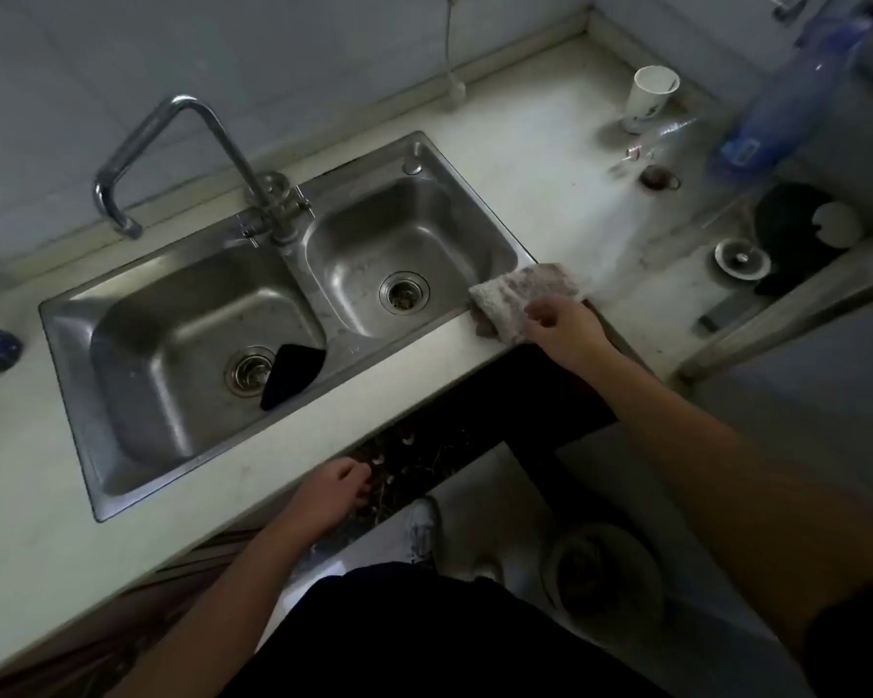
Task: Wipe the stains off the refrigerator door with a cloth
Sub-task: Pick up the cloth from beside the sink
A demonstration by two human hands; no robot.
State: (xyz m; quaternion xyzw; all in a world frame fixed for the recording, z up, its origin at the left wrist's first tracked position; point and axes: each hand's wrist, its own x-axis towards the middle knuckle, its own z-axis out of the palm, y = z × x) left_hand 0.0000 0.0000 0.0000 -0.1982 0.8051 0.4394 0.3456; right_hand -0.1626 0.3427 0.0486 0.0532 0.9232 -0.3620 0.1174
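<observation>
A steel sink [66, 314] is set in the tabletop [550, 158], with a dark rag [293, 372] in its left basin. At 6 o'clock of the sink, the left hand [331, 496] hangs off the tabletop's front edge, fingers loosely curled and holding nothing. The cloth [520, 289] lies on the sink's right front corner. The right hand [568, 330] grips its near edge, and the cloth spreads toward 11 o'clock from the fingers [540, 314]. A cup [648, 98] stands at 1 o'clock.

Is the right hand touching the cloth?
Touching: head view shows the right hand pinching the cloth at the sink corner.
</observation>
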